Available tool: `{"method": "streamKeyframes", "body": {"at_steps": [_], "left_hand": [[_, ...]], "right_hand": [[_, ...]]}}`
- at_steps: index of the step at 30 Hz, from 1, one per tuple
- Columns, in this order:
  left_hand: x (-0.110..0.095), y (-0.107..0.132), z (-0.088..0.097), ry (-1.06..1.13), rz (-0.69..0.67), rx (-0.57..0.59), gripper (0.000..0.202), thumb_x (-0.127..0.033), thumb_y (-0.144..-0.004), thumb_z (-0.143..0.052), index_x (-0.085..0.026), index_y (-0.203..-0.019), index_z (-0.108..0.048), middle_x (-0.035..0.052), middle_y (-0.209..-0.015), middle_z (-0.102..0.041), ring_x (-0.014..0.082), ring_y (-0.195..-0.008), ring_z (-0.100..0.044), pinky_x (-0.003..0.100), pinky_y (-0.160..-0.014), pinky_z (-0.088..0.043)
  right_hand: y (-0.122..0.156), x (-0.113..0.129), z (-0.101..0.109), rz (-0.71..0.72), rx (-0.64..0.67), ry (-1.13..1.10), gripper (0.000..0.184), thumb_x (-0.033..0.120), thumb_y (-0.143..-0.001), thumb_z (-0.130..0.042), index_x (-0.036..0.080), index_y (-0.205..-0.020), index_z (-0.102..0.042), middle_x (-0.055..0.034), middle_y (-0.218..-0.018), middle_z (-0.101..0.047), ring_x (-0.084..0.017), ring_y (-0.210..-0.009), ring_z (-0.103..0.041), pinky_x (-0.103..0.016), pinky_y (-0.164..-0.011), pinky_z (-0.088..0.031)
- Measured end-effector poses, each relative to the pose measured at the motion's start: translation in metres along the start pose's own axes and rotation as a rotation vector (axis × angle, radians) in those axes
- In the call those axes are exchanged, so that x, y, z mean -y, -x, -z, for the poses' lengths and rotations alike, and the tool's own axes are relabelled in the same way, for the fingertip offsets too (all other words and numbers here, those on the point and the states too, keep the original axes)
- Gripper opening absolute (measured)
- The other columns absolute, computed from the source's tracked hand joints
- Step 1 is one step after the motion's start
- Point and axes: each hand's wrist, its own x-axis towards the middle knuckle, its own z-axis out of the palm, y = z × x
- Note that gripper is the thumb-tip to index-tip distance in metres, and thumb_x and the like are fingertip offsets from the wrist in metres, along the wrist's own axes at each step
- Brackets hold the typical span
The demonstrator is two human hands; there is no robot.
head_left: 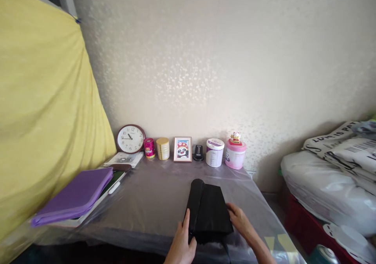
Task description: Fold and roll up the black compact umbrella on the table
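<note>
A black box-shaped object [214, 209] with a rounded, roll-like part along its left side rests at the near edge of the table, slightly turned. What kind of thing it is I cannot make out. My left hand [182, 241] grips its near left corner, one finger stretched along the side and the thumb at the front. On the opposite side, my right hand [239, 219] presses its fingers against the right edge. A thin dark strip hangs below the object's front.
Along the wall stand a clock [131, 138], a pink tin [149, 148], a yellow-lidded can [163, 149], a panda picture frame [182, 149] and two tubs [214, 154]. Purple folders [73, 193] lie left on the table [141, 209]. White bags [329, 185] are piled at right.
</note>
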Motion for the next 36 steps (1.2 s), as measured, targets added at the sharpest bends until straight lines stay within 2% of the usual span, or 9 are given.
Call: {"method": "streamKeyframes", "body": {"at_steps": [1, 3, 7, 12, 17, 23, 26, 30, 36], "left_hand": [[-0.001, 0.001, -0.001, -0.068, -0.03, -0.013, 0.075, -0.016, -0.077, -0.041, -0.023, -0.139, 0.0, 0.0146, -0.135, -0.032, 0.018, -0.1, -0.055, 0.028, -0.089, -0.038], [-0.005, 0.003, -0.002, -0.173, -0.064, -0.026, 0.074, -0.013, -0.078, -0.038, -0.02, -0.139, 0.002, 0.0138, -0.128, -0.039, 0.0182, -0.109, -0.049, 0.026, -0.091, -0.035], [-0.013, 0.008, -0.002, -0.241, -0.066, -0.031, 0.073, -0.01, -0.078, -0.035, -0.018, -0.139, 0.004, 0.0126, -0.122, -0.041, 0.0155, -0.104, -0.051, 0.022, -0.086, -0.036], [-0.011, 0.008, -0.001, -0.24, -0.075, -0.03, 0.073, -0.013, -0.079, -0.035, -0.016, -0.139, 0.005, 0.0128, -0.131, -0.034, 0.0144, -0.105, -0.05, 0.019, -0.086, -0.035], [-0.006, 0.007, -0.003, -0.238, -0.095, -0.044, 0.073, -0.014, -0.078, -0.035, -0.014, -0.139, 0.006, 0.0124, -0.136, -0.03, 0.0145, -0.107, -0.049, 0.018, -0.087, -0.034], [-0.009, 0.01, -0.002, -0.243, -0.079, -0.05, 0.075, -0.014, -0.077, -0.036, -0.015, -0.139, 0.004, 0.0113, -0.138, -0.026, 0.0153, -0.109, -0.048, 0.018, -0.087, -0.035], [-0.01, 0.01, -0.002, -0.245, -0.069, -0.049, 0.076, -0.014, -0.076, -0.038, -0.015, -0.139, 0.004, 0.0113, -0.14, -0.024, 0.0158, -0.11, -0.048, 0.019, -0.09, -0.033], [-0.008, 0.009, -0.004, -0.246, -0.065, -0.073, 0.075, -0.014, -0.076, -0.038, -0.017, -0.139, 0.003, 0.0108, -0.139, -0.027, 0.0165, -0.11, -0.048, 0.021, -0.091, -0.033], [-0.009, 0.009, -0.004, -0.269, -0.036, -0.07, 0.077, -0.013, -0.075, -0.04, -0.017, -0.14, 0.002, 0.0126, -0.139, -0.026, 0.0183, -0.106, -0.051, 0.024, -0.09, -0.036]], "right_hand": [[-0.002, 0.003, 0.004, -0.028, -0.066, 0.012, 0.042, 0.044, -0.075, -0.038, 0.017, -0.093, -0.064, -0.008, -0.091, -0.067, -0.023, -0.085, -0.061, -0.032, -0.073, -0.048], [-0.006, 0.009, 0.008, -0.084, -0.153, 0.048, 0.04, 0.045, -0.075, -0.037, 0.018, -0.088, -0.063, -0.0079, -0.087, -0.067, -0.021, -0.077, -0.062, -0.03, -0.069, -0.048], [-0.006, 0.024, 0.004, -0.157, -0.101, 0.101, 0.038, 0.047, -0.078, -0.035, 0.018, -0.077, -0.06, -0.0051, -0.072, -0.063, -0.016, -0.059, -0.059, -0.024, -0.054, -0.046], [-0.003, 0.029, 0.001, -0.232, -0.039, 0.08, 0.042, 0.049, -0.08, -0.034, 0.017, -0.094, -0.057, -0.0031, -0.067, -0.061, -0.014, -0.053, -0.057, -0.022, -0.044, -0.041], [-0.009, 0.027, 0.004, -0.224, -0.079, 0.278, 0.044, 0.051, -0.08, -0.034, 0.017, -0.086, -0.061, -0.0056, -0.067, -0.063, -0.018, -0.06, -0.059, -0.025, -0.053, -0.04], [-0.017, 0.034, 0.0, -0.043, -0.212, 0.438, 0.032, 0.043, -0.08, -0.04, 0.02, -0.078, -0.062, -0.0051, -0.082, -0.064, -0.019, -0.076, -0.059, -0.028, -0.07, -0.039], [-0.021, 0.036, -0.002, -0.057, -0.183, 0.352, 0.032, 0.045, -0.076, -0.044, 0.019, -0.076, -0.061, -0.0044, -0.074, -0.063, -0.019, -0.07, -0.058, -0.028, -0.064, -0.04], [-0.028, 0.042, -0.008, -0.072, -0.065, 0.033, 0.035, 0.048, -0.072, -0.049, 0.016, -0.076, -0.063, -0.0023, -0.065, -0.062, -0.018, -0.063, -0.058, -0.026, -0.054, -0.042], [-0.055, 0.076, -0.035, -0.051, 0.008, -0.273, 0.033, 0.046, -0.07, -0.053, 0.015, -0.082, -0.06, -0.0006, -0.059, -0.059, -0.015, -0.055, -0.055, -0.023, -0.046, -0.04]]}}
